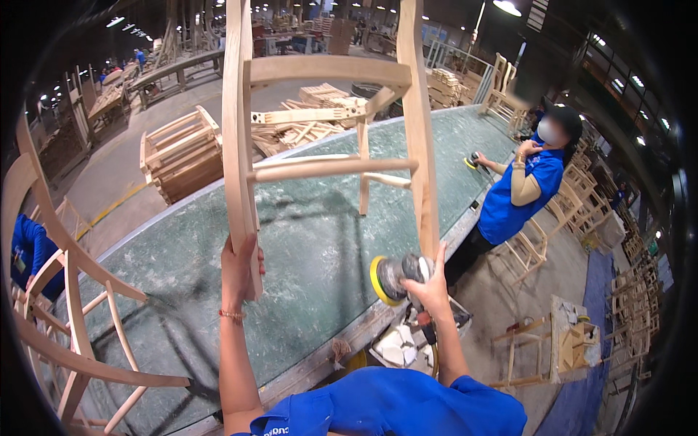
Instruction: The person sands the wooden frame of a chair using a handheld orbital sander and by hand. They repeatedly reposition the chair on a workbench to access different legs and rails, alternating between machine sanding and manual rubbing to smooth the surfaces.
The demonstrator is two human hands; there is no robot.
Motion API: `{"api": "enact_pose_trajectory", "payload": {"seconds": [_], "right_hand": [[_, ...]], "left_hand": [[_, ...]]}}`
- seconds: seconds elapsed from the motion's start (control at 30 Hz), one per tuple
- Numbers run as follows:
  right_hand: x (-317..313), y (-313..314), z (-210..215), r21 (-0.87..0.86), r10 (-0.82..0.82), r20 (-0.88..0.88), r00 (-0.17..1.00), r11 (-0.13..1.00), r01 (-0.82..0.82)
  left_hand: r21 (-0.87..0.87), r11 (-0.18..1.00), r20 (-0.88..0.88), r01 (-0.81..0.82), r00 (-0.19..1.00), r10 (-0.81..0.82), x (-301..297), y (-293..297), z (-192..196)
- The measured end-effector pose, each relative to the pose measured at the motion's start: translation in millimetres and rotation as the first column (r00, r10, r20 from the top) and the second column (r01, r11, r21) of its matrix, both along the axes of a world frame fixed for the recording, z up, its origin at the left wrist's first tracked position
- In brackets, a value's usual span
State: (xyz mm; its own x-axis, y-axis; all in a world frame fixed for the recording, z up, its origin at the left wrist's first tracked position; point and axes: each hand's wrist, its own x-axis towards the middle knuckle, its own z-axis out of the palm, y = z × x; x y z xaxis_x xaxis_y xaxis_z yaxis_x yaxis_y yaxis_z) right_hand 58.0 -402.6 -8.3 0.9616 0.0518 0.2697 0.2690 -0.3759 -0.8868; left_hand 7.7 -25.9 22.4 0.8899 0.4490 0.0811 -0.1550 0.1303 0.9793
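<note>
A bare wooden chair frame (331, 173) rises in front of me above a green-topped workbench (313, 272). My left hand (240, 270) is closed round the lower end of its left upright. In my right hand (430, 289) is a handheld disc sander (397, 279), its yellow-edged pad facing left. The sander is beside the lower end of the frame's right upright, where my right fingertips come close; whether they touch it I cannot tell.
Another curved chair frame (73, 312) stands at the left. A box of white pieces (398, 344) is beside the bench's near edge. At the right, a co-worker in blue (525, 190) has one hand by another sander (471, 161). Wooden parts (309, 120) are piled beyond the bench.
</note>
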Motion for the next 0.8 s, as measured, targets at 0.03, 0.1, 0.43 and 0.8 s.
{"api": "enact_pose_trajectory", "payload": {"seconds": [0.03,0.1,0.43,0.8], "right_hand": [[-3,-5,-5,-0.053,-0.016,-0.017,1.000,0.998,0.015],[-10,-3,-15,-0.077,-0.013,-0.092,0.996,0.997,0.006],[7,-58,-69,-0.129,-0.013,-0.257,0.966,0.991,-0.021],[-15,-58,-77,-0.157,0.145,-0.133,0.981,0.974,-0.165]], "left_hand": [[-0.008,1.000,-0.010,-0.009,1.000,0.009,-4,-2,-7],[-0.008,1.000,0.053,0.004,0.999,-0.003,-17,-2,-28],[-0.027,0.999,-0.007,-0.039,0.999,0.039,-46,-100,-122],[0.538,0.671,0.379,-0.511,0.857,0.349,143,-131,-103]]}}
